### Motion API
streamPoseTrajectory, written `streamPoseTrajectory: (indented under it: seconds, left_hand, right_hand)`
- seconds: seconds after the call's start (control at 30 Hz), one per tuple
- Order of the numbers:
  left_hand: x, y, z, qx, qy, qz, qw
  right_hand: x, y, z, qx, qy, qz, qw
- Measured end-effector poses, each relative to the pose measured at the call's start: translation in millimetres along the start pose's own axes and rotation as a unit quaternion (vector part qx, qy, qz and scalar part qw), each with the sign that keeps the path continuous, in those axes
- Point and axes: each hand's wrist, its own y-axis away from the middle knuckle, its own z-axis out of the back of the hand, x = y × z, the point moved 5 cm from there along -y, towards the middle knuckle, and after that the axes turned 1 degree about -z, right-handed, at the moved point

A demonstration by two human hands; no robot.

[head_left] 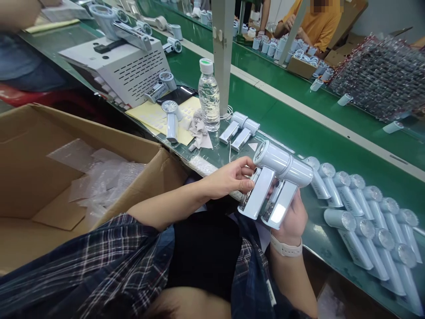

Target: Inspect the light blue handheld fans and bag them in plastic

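Observation:
Two light-blue handheld fans are in my hands, their round heads touching end to end and the open handles pointing down. My left hand (239,176) pinches the left fan (262,186) by its handle, thumb in front. My right hand (295,213) is wrapped behind the right fan (282,204), and most of its fingers are hidden. Inside both handles some dark parts show. On the bench just beyond lie two similar fans (241,129) side by side. Rows of fans (365,208) lie to the right of my right hand.
A cardboard box (133,186) with clear plastic bags (106,177) stands at my left. A water bottle (209,97), crumpled tissue (199,130) and a white vented case (122,66) are on the bench. A metal post (222,53) rises by the green conveyor (279,119). A co-worker in orange (322,24) sits across.

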Motion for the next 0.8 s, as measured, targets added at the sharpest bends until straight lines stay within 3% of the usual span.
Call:
streamPoseTrajectory:
  seconds: [0.2, 0.43, 0.57, 0.67, 0.8]
  left_hand:
    - [4, -1, 3, -0.009, -0.021, 0.005, 1.0]
    - [3, 0, 9, -0.036, -0.047, -0.005, 0.998]
    - [-13, 5, 9, -0.025, -0.166, -0.092, 0.982]
    - [-23, 12, 7, -0.017, -0.297, -0.204, 0.933]
    - [-21, 17, 10, -0.004, -0.371, -0.313, 0.874]
  right_hand:
    - [-4, -2, 4, -0.035, -0.033, -0.023, 0.999]
    - [2, 1, 0, 0.013, 0.015, 0.042, 0.999]
    - [17, 7, 1, 0.004, 0.108, 0.169, 0.98]
    - [29, 14, -7, 0.081, 0.231, 0.241, 0.939]
    - [35, 17, -15, 0.162, 0.313, 0.307, 0.884]
